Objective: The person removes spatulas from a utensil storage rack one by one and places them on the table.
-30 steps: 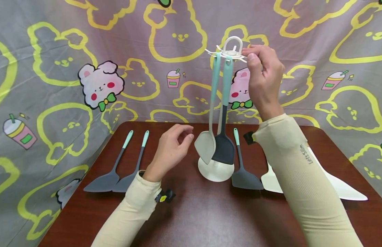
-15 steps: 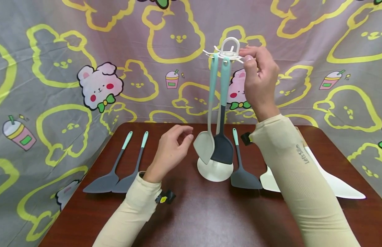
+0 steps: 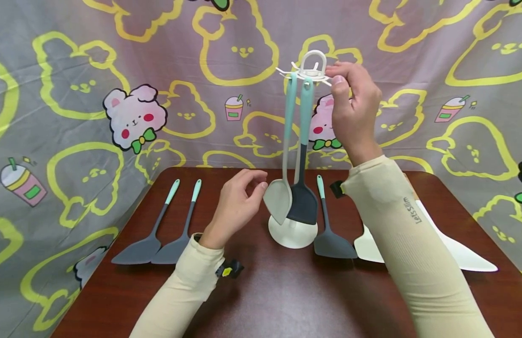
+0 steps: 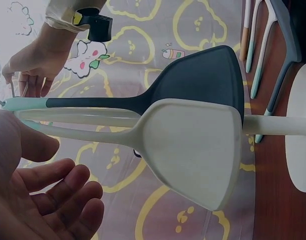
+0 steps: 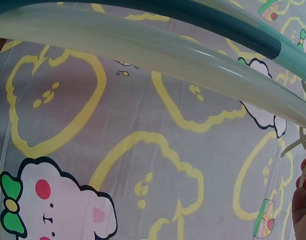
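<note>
A white utensil rack (image 3: 313, 73) stands on a round base (image 3: 292, 234) in the middle of the table. From its hooks hang a cream spatula (image 3: 278, 201) and a dark grey spatula (image 3: 304, 205), both with mint handles. My right hand (image 3: 356, 101) pinches one hook on the right side of the rack's top; only its fingertips reach into the right wrist view. Beside the cream spatula's head, my left hand (image 3: 239, 204) is held with loosely bent fingers and nothing in them. In the left wrist view its fingers (image 4: 68, 175) appear apart from the cream spatula's head (image 4: 190, 150).
Two grey spatulas, one (image 3: 138, 249) beside the other (image 3: 173, 250), lie at the table's left. Right of the base lie a grey spatula (image 3: 334, 245), a cream one (image 3: 367, 246) and a white one (image 3: 469, 256), the last two partly behind my right forearm. A patterned cloth (image 3: 193, 47) hangs behind.
My left hand has shifted slightly right, closer to the cream spatula. The right hand keeps its pinch on the rack's hook, and the hanging spatulas stay put.
</note>
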`<action>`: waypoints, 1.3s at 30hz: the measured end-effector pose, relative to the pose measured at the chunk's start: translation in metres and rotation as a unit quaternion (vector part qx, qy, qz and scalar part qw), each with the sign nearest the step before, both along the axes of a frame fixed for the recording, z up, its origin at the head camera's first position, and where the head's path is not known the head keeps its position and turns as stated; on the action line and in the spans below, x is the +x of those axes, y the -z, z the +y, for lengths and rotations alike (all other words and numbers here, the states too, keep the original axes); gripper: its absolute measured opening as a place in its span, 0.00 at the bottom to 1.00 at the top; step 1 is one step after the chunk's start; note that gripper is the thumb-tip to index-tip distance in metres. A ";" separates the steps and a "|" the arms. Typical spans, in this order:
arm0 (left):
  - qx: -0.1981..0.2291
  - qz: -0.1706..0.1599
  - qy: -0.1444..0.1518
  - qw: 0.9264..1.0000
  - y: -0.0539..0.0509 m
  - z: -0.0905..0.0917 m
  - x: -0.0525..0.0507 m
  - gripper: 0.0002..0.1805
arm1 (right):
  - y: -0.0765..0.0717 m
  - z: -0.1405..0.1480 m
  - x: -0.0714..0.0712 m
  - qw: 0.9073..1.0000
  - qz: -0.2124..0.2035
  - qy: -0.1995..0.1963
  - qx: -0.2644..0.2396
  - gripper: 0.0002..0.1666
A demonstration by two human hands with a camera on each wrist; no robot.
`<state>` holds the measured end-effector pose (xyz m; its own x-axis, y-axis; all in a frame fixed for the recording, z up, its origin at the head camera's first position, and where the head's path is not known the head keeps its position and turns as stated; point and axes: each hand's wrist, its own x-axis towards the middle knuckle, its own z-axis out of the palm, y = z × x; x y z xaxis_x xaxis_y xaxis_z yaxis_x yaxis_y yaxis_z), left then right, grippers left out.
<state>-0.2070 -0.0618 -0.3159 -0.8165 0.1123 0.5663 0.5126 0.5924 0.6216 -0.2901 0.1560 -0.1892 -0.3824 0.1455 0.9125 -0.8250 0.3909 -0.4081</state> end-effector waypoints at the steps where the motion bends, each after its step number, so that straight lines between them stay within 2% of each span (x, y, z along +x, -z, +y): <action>1: 0.000 -0.003 0.000 1.000 0.000 0.000 0.000 0.11 | 0.000 0.000 0.000 1.000 0.000 0.001 0.001 0.28; 10: 0.010 0.012 0.003 1.000 -0.002 0.003 -0.003 0.10 | 0.001 -0.001 0.000 1.000 -0.011 0.004 0.000 0.27; 16: 0.028 0.005 0.013 1.000 -0.007 0.008 -0.007 0.10 | 0.001 -0.001 0.001 1.000 -0.011 0.006 -0.002 0.27; 27: 0.053 -0.017 0.006 0.998 -0.014 0.017 -0.017 0.12 | 0.002 -0.002 0.002 1.000 -0.012 0.010 0.006 0.28; 33: 0.062 -0.014 0.006 0.998 -0.018 0.024 -0.024 0.13 | 0.002 -0.002 0.001 1.000 -0.008 0.013 0.008 0.27; 39: 0.065 -0.012 0.006 0.998 -0.017 0.034 -0.031 0.14 | 0.003 -0.003 0.000 1.000 -0.005 0.010 0.002 0.27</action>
<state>-0.2382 -0.0278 -0.2989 -0.8288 0.0493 0.5574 0.5037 0.4997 0.7047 -0.2899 0.1533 -0.1920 -0.3892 0.1492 0.9090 -0.8124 0.4096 -0.4151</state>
